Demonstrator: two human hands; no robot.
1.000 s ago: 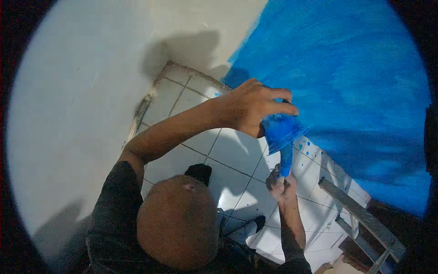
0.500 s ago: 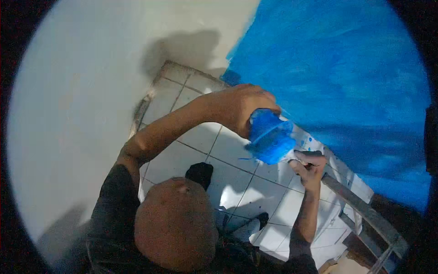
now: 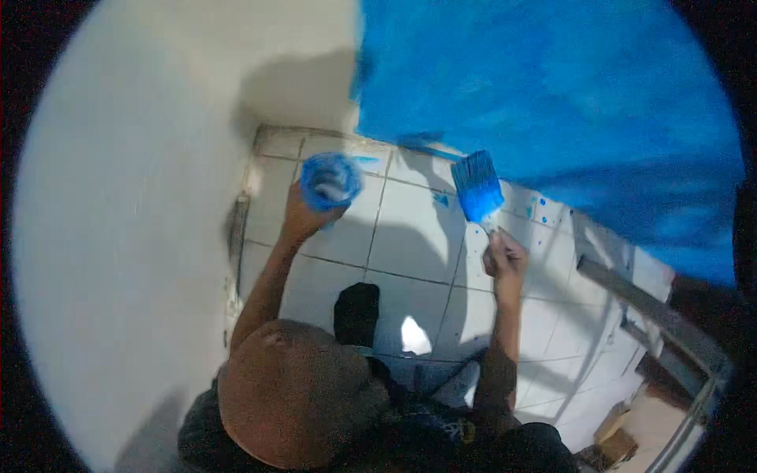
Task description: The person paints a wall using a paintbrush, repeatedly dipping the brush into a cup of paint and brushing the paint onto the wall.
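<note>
Head view: left hand [image 3: 304, 217], fingers curled, holds a round, blue-smeared cup [image 3: 330, 183]; right hand [image 3: 505, 254], fingers closed, grips a broad, blue-coated paintbrush [image 3: 479, 189].

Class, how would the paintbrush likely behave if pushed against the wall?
The paintbrush would probably bend at its bristles, which form a flat bundle. It might leave smears, since blue paint coats much of it. It seems fairly light, as the right hand alone holds it up.
</note>
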